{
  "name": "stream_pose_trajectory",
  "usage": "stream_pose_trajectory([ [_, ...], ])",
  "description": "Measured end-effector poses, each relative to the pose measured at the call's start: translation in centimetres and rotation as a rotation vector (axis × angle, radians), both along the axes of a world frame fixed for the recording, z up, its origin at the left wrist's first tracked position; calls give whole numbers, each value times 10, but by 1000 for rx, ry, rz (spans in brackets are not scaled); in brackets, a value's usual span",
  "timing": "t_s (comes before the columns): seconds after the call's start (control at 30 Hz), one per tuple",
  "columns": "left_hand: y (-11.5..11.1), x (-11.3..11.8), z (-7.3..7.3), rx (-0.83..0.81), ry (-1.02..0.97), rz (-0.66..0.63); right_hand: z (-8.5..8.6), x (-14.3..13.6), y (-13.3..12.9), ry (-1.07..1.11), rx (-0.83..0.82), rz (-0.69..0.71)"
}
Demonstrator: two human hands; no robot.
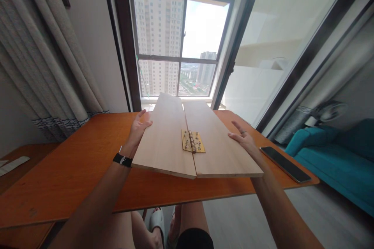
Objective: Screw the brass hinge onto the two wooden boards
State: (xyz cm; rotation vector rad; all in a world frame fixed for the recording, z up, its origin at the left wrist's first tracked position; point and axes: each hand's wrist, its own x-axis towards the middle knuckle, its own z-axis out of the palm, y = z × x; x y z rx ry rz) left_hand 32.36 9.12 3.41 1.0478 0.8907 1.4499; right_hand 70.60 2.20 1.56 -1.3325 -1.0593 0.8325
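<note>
Two pale wooden boards, the left board and the right board, lie edge to edge, raised off the table and slightly angled at their seam. A brass-coloured hinge with several screws spans the seam. My left hand grips the left board's outer edge, thumb on top and the other fingers partly hidden beneath. On the outer edge of the right board is my right hand, its thumb over the top face and its remaining fingers partly out of sight under the wood.
Below the boards stretches an orange-brown wooden table. A black phone lies near its right end. Beyond the table are a window and a sliding door frame. To the right stands a teal sofa, with a fan behind it.
</note>
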Motion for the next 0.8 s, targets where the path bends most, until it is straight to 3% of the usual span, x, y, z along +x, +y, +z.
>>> stream_pose_trajectory([
  [0.4, -34, 6, -57, -175, -118, 17, -56, -7, -25, 295, -81, -4],
  [0.57, -38, 9, -62, -209, -133, -3, -74, -6, -28, 326, -86, 21],
  [0.8, -36, 9, -67, -218, -138, -15, -77, 1, -31, 271, -90, 47],
])
